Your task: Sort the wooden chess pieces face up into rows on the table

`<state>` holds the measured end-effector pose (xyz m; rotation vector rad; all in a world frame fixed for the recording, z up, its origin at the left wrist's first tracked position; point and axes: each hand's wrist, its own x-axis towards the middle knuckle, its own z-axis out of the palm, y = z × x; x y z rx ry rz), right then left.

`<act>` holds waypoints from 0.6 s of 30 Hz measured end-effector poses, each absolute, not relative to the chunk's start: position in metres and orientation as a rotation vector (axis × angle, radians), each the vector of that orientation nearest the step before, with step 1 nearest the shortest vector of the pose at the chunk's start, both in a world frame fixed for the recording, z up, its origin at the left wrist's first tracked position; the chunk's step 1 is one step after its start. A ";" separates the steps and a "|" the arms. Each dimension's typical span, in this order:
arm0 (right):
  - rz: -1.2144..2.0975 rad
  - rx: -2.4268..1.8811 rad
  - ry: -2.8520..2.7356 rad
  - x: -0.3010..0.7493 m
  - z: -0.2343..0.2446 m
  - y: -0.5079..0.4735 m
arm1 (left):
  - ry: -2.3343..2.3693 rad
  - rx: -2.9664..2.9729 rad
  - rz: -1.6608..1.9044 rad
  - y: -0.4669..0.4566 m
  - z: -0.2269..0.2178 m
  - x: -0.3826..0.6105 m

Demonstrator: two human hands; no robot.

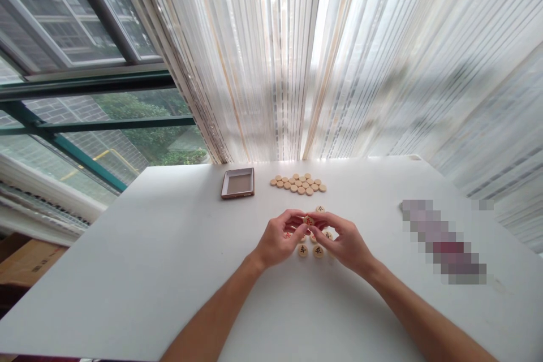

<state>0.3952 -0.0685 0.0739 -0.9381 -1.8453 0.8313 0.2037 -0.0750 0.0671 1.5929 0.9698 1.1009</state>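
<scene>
My left hand [280, 240] and my right hand [341, 240] meet over the middle of a white table [148, 260]. Together their fingertips pinch one round wooden game piece [309, 220] with a red mark on it. Under and around my hands lie several more round pieces face up with red or black marks [317, 251]. Farther back, a tidy cluster of several plain-faced wooden pieces [298, 183] lies flat on the table.
A small shallow square box [238, 183] with a dark rim sits left of the cluster. A blurred-out object [445, 243] lies at the right of the table. Striped sheer curtains hang behind, and a window is at the left.
</scene>
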 end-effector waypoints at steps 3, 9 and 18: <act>0.789 -0.895 -1.875 0.395 0.073 -0.069 | 0.971 1.548 1.099 -0.075 0.068 0.204; 0.583 -0.795 -1.955 0.393 0.066 -0.071 | 1.010 1.525 1.112 -0.076 0.067 0.205; 0.486 -0.712 -1.972 0.393 0.064 -0.072 | 0.889 1.456 1.094 -0.080 0.070 0.209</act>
